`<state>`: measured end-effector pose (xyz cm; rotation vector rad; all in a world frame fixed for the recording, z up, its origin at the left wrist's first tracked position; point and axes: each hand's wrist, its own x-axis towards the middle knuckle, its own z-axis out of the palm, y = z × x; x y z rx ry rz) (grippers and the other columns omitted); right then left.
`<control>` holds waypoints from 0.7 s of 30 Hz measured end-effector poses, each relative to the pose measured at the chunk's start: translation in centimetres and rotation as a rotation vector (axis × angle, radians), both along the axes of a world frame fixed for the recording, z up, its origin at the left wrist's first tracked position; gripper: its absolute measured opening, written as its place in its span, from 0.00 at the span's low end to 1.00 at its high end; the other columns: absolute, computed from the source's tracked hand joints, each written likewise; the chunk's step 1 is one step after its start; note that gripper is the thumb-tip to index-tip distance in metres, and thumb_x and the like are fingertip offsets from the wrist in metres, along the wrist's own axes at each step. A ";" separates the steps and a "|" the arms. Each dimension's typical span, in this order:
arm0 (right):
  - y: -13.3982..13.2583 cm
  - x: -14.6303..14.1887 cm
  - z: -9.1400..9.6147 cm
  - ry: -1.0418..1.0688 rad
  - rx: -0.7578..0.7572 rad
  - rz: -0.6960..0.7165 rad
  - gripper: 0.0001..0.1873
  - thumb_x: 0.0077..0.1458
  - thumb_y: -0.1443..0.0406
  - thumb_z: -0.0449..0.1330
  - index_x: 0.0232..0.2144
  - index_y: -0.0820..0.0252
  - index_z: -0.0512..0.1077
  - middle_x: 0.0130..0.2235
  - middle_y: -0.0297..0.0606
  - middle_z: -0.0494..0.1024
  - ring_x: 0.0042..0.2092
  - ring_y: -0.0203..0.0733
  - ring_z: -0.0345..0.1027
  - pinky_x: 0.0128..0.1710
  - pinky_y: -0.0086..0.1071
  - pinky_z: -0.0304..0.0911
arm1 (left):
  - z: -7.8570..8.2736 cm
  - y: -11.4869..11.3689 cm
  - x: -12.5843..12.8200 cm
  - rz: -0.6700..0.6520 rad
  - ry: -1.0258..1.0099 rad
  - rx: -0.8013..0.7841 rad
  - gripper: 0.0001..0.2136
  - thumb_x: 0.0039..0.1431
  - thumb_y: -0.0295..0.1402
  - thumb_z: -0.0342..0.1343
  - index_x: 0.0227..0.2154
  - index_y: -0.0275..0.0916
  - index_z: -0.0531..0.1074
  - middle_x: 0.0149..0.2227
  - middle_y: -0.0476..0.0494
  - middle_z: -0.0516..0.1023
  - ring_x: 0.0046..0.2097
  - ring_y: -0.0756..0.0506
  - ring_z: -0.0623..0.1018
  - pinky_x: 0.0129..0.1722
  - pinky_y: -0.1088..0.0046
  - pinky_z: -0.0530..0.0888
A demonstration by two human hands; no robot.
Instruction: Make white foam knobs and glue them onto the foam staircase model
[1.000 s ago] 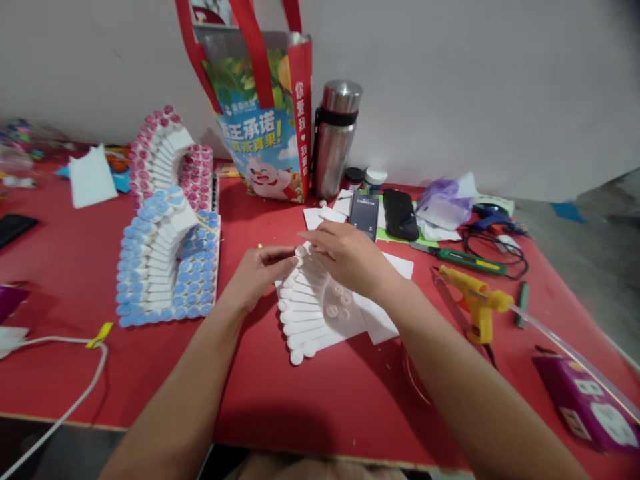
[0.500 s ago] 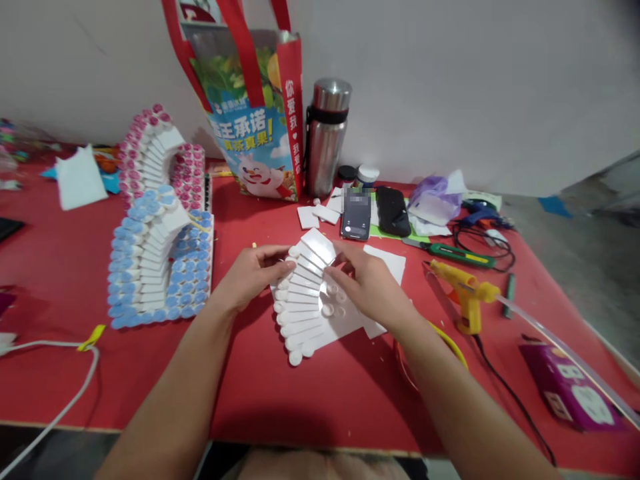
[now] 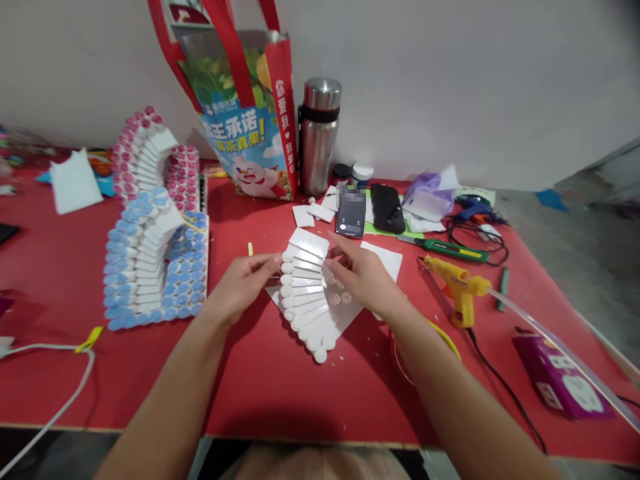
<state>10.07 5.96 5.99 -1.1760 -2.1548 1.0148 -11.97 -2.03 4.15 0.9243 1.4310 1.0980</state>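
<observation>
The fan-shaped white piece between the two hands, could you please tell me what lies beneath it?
Parts of a white sheet show from under the fan-shaped white piece, on the red table. Whatever its middle covers cannot be seen.

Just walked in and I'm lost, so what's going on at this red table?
A person is handling a white fan-shaped piece, with the left hand at its outer edge, lined with small white discs, and the right hand at its inner edge. It lies partly over a white sheet. A yellow glue gun is to the right.
</observation>
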 end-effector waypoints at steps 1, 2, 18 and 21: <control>-0.1 0.5 0.2 0.016 0.024 -0.020 0.22 0.61 0.67 0.57 0.57 0.56 0.74 0.40 0.38 0.82 0.32 0.38 0.71 0.34 0.33 0.65 | -0.2 -0.1 -0.1 0.022 0.006 0.009 0.23 0.59 0.50 0.63 0.45 0.34 0.81 0.41 0.38 0.84 0.43 0.41 0.81 0.49 0.62 0.75; -0.3 1.1 0.4 0.029 0.055 -0.056 0.21 0.61 0.67 0.57 0.56 0.57 0.74 0.41 0.39 0.82 0.33 0.38 0.72 0.35 0.33 0.66 | -0.3 -0.1 -0.2 0.057 0.030 0.023 0.22 0.59 0.50 0.63 0.44 0.35 0.81 0.40 0.39 0.84 0.43 0.42 0.81 0.48 0.63 0.75; -7.0 10.6 -1.5 -0.018 0.143 -0.363 0.09 0.64 0.61 0.59 0.36 0.59 0.77 0.33 0.36 0.82 0.31 0.39 0.75 0.32 0.31 0.66 | 3.0 -0.8 6.5 -0.275 0.950 0.824 0.08 0.66 0.22 0.53 0.36 0.37 0.76 0.39 0.42 0.81 0.43 0.42 0.77 0.44 0.62 0.71; -7.1 10.7 -1.0 -0.050 0.224 -0.316 0.07 0.65 0.63 0.59 0.39 0.58 0.77 0.37 0.37 0.84 0.35 0.40 0.77 0.35 0.31 0.67 | 2.0 -0.6 7.7 -0.431 1.200 0.763 0.07 0.65 0.23 0.54 0.36 0.35 0.77 0.41 0.39 0.81 0.44 0.38 0.75 0.43 0.58 0.69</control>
